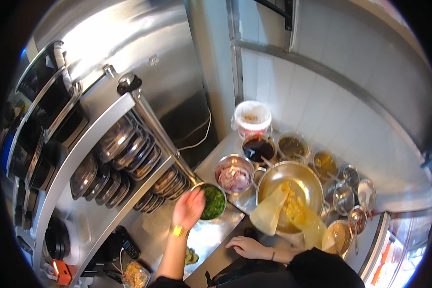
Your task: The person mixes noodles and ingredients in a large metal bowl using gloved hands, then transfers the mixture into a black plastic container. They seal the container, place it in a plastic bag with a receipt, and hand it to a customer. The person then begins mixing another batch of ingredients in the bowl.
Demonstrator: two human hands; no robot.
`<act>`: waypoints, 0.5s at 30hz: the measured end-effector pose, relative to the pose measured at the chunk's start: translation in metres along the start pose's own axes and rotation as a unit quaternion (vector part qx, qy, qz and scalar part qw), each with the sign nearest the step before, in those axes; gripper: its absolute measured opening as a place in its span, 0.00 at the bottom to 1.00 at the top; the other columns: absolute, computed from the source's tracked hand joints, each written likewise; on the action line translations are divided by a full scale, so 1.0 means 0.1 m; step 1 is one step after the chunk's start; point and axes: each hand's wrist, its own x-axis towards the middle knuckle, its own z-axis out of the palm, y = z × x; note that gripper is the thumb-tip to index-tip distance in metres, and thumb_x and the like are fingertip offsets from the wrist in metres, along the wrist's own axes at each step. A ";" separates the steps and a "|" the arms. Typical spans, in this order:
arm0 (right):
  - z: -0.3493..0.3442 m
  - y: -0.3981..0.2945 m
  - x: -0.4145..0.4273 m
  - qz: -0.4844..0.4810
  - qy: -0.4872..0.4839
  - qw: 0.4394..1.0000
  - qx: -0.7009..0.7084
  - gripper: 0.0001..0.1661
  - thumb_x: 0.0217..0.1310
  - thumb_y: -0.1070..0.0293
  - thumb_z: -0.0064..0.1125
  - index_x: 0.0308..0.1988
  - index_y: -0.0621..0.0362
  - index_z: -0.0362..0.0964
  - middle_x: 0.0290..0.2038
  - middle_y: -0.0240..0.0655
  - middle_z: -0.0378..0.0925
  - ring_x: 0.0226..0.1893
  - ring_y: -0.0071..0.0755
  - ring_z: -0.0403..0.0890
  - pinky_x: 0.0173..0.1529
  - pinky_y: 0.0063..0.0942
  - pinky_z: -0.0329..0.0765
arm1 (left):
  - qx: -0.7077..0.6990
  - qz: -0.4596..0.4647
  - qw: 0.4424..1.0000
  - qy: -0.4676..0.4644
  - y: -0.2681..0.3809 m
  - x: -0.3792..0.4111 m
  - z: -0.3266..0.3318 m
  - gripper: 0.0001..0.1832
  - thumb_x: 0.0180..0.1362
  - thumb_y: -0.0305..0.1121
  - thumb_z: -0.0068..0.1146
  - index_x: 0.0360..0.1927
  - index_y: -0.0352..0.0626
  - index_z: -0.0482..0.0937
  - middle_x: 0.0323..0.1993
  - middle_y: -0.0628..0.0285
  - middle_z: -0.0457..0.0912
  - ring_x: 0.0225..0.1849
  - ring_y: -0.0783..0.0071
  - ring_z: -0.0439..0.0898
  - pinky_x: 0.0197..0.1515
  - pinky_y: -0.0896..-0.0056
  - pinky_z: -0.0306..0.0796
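My left hand [189, 208], a gold-coloured watch on its wrist, is held palm up beside a steel bowl of chopped green herbs [214, 202]. Its fingers overlap the bowl's near side in the picture, and I see nothing gripped in it. My right hand [249, 247] hangs loosely in front of the counter's edge, fingers slightly bent and without an object. Beyond it stands a large two-handled steel pan [309, 180] with yellow food in it. Two pale translucent plastic pieces [270, 212], perhaps disposable gloves, lie over its near rim, smeared with food.
Sliced red onion [234, 178] fills a bowl behind the herbs. A dark liquid [258, 148] and other containers ring the pan, below a white bucket [252, 117]. Shelves with stacked lidded containers [117, 138] rise at left. A cordless phone [127, 243] lies beneath them.
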 end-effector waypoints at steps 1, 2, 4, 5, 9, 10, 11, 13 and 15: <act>-0.21 -0.02 -0.02 0.001 0.001 1.000 -0.011 0.15 0.59 0.75 0.48 0.46 0.56 0.74 0.42 0.37 0.76 0.46 0.43 0.75 0.51 0.35 0.73 | 0.023 0.020 0.999 0.043 -0.03 0.49 0.26 0.19 0.69 0.37 0.41 0.54 0.31 0.71 0.51 0.48 0.78 0.50 0.60 0.78 0.53 0.64 0.74; -0.46 -0.05 -0.09 0.021 0.028 0.999 -0.013 0.15 0.59 0.76 0.48 0.46 0.56 0.74 0.40 0.36 0.77 0.44 0.42 0.76 0.50 0.33 0.73 | 0.077 0.060 0.994 0.052 -0.18 1.11 0.61 0.21 0.68 0.39 0.42 0.55 0.31 0.70 0.55 0.47 0.75 0.52 0.59 0.77 0.58 0.62 0.72; -0.87 -0.08 -0.13 0.033 0.074 0.997 -0.006 0.13 0.59 0.73 0.48 0.43 0.55 0.76 0.37 0.38 0.77 0.42 0.45 0.77 0.48 0.37 0.74 | 0.156 0.084 0.984 -0.003 -0.37 2.25 1.22 0.26 0.69 0.44 0.40 0.60 0.31 0.66 0.59 0.43 0.70 0.58 0.52 0.72 0.64 0.56 0.65; -1.03 -0.10 -0.13 0.053 0.088 0.995 -0.009 0.13 0.59 0.73 0.48 0.42 0.55 0.76 0.37 0.38 0.77 0.41 0.46 0.77 0.47 0.37 0.74 | 0.296 0.160 0.937 0.099 -0.53 2.70 1.55 0.31 0.68 0.50 0.39 0.65 0.34 0.61 0.65 0.40 0.61 0.64 0.49 0.66 0.67 0.49 0.59; -1.35 -0.02 0.00 0.066 0.091 0.991 -0.078 0.13 0.59 0.74 0.49 0.43 0.58 0.76 0.40 0.40 0.79 0.43 0.47 0.78 0.48 0.36 0.74 | 0.715 0.269 0.554 0.332 -0.53 3.10 1.26 0.44 0.63 0.55 0.44 0.72 0.37 0.42 0.72 0.36 0.38 0.74 0.39 0.35 0.68 0.29 0.36; -1.45 0.01 -0.03 0.086 0.100 0.987 -0.087 0.13 0.59 0.74 0.50 0.44 0.59 0.76 0.40 0.40 0.79 0.44 0.47 0.78 0.49 0.35 0.74 | 0.759 0.332 0.497 0.259 -0.80 2.91 1.15 0.46 0.62 0.51 0.46 0.73 0.39 0.37 0.72 0.37 0.32 0.73 0.37 0.29 0.68 0.27 0.32; -1.49 0.04 -0.07 0.097 0.098 0.986 -0.090 0.13 0.59 0.74 0.50 0.44 0.60 0.76 0.41 0.41 0.79 0.44 0.47 0.79 0.49 0.34 0.74 | 0.773 0.392 0.454 0.206 -1.03 2.60 0.97 0.46 0.61 0.48 0.48 0.73 0.39 0.37 0.72 0.36 0.34 0.73 0.35 0.31 0.68 0.29 0.32; -1.54 0.24 -0.10 0.136 0.113 0.984 -0.001 0.12 0.60 0.74 0.50 0.43 0.62 0.76 0.43 0.44 0.79 0.44 0.45 0.80 0.50 0.32 0.74 | 0.802 0.411 0.413 0.132 -1.21 1.67 0.67 0.42 0.59 0.41 0.52 0.72 0.40 0.45 0.70 0.36 0.45 0.72 0.38 0.44 0.70 0.36 0.39; -1.53 0.35 -0.06 0.088 0.111 0.990 0.000 0.12 0.59 0.79 0.49 0.42 0.65 0.76 0.38 0.41 0.80 0.38 0.33 0.82 0.46 0.25 0.75 | 0.815 0.339 0.435 0.179 -1.17 0.70 0.12 0.40 0.58 0.40 0.54 0.71 0.41 0.50 0.68 0.39 0.52 0.70 0.41 0.50 0.69 0.40 0.44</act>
